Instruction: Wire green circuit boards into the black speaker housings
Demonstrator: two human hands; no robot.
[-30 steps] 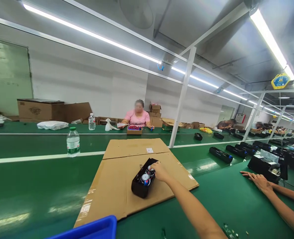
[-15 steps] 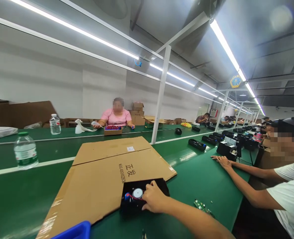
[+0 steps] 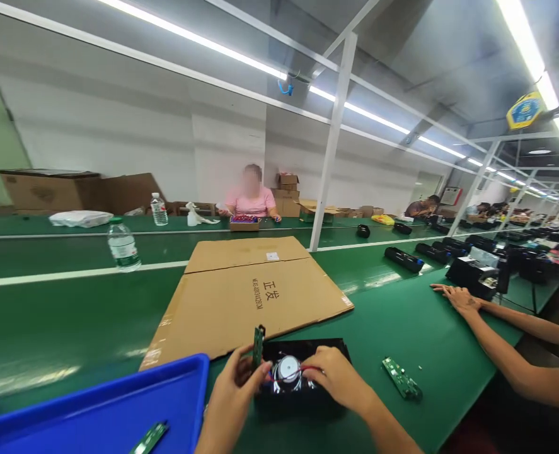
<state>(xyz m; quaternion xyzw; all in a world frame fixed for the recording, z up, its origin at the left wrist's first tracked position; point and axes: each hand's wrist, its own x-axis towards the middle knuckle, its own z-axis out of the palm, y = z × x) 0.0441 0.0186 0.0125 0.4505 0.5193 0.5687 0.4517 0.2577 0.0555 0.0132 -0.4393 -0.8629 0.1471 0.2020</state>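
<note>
My left hand point(image 3: 229, 394) holds a small green circuit board point(image 3: 258, 345) on edge, pinched between thumb and fingers. The board stands at the left side of a black speaker housing point(image 3: 302, 403), which lies with its inside facing up. In it sits a round speaker point(image 3: 289, 368) with a pale magnet. Over the housing's right side, my right hand point(image 3: 336, 378) pinches a red wire point(image 3: 310, 367) beside the speaker. The wire's ends are hard to make out.
A blue tray point(image 3: 94, 403) with another circuit board point(image 3: 149, 438) is at lower left. Flattened cardboard point(image 3: 232, 296) lies behind the housing. One more board point(image 3: 402, 378) rests to the right, near a co-worker's hands point(image 3: 459, 299). A water bottle point(image 3: 123, 247) stands at left.
My left hand has come into view with a circuit board. My right hand has shifted from the housing to the red wire. The view has turned, showing more of the blue tray.
</note>
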